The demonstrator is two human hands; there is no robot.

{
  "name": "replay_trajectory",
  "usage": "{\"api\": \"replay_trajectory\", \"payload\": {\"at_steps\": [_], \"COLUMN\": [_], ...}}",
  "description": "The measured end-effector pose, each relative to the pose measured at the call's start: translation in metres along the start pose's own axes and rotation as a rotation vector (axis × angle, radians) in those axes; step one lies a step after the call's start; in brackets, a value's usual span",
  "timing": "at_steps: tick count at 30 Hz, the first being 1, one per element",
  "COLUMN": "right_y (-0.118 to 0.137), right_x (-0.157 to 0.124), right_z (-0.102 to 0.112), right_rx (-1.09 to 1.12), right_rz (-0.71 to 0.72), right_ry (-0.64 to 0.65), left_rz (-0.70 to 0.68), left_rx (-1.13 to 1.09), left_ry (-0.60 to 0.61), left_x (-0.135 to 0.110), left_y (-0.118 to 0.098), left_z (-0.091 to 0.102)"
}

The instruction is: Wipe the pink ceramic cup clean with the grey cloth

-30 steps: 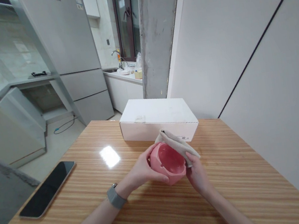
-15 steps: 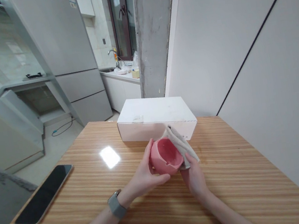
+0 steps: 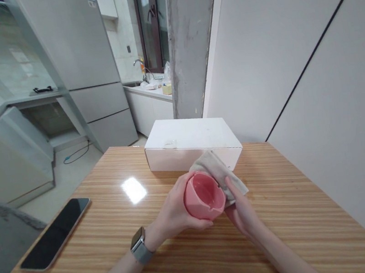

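A pink ashtray point(image 3: 199, 200), faceted outside and notched at the rim, is tilted with its hollow toward me and to the right. My left hand point(image 3: 176, 209) wraps round its left side, thumb below and fingers behind. In my right hand point(image 3: 240, 208) is a light grey cloth point(image 3: 218, 172), pinched under the thumb and pressed against the ashtray's right side. Part of the cloth reaches behind the far rim. The right fingertips are hidden beneath the cloth. Both hands are above the wooden table point(image 3: 284, 212).
Just beyond my hands lies a white box point(image 3: 189, 135). A black-screened phone point(image 3: 56, 235) rests near the table's left edge. A watch point(image 3: 140, 244) is on my left wrist. The fridge point(image 3: 88, 68), sink counter and a pale wall point(image 3: 313, 65) stand behind and to the right.
The ashtray has turned slightly in my left hand, which has rolled with it. The cloth now spreads further over the far side of the rim.
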State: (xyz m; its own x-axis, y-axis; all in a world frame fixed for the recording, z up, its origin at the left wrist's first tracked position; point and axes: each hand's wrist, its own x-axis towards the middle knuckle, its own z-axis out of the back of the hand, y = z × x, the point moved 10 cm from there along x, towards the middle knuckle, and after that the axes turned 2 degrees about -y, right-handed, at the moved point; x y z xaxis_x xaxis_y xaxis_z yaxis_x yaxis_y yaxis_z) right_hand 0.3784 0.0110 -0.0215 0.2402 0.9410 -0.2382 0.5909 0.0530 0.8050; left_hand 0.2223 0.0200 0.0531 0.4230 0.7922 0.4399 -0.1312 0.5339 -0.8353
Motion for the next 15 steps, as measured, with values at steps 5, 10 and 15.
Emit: {"api": "replay_trajectory", "payload": {"at_steps": [5, 10, 15], "right_y": [0.002, 0.003, -0.001], "right_x": [0.006, 0.008, -0.001], "right_z": [0.000, 0.005, -0.007], "right_rx": [0.091, 0.101, 0.078], "right_rz": [0.019, 0.097, 0.073], "right_ry": [0.030, 0.024, 0.060], "left_rz": [0.051, 0.127, 0.311], "left_rx": [-0.135, -0.395, -0.898], "left_ry": [-0.106, -0.163, -0.141], "left_x": [0.001, 0.002, -0.005], "left_y": [-0.002, 0.005, 0.024], "left_z": [0.009, 0.013, -0.015]}}
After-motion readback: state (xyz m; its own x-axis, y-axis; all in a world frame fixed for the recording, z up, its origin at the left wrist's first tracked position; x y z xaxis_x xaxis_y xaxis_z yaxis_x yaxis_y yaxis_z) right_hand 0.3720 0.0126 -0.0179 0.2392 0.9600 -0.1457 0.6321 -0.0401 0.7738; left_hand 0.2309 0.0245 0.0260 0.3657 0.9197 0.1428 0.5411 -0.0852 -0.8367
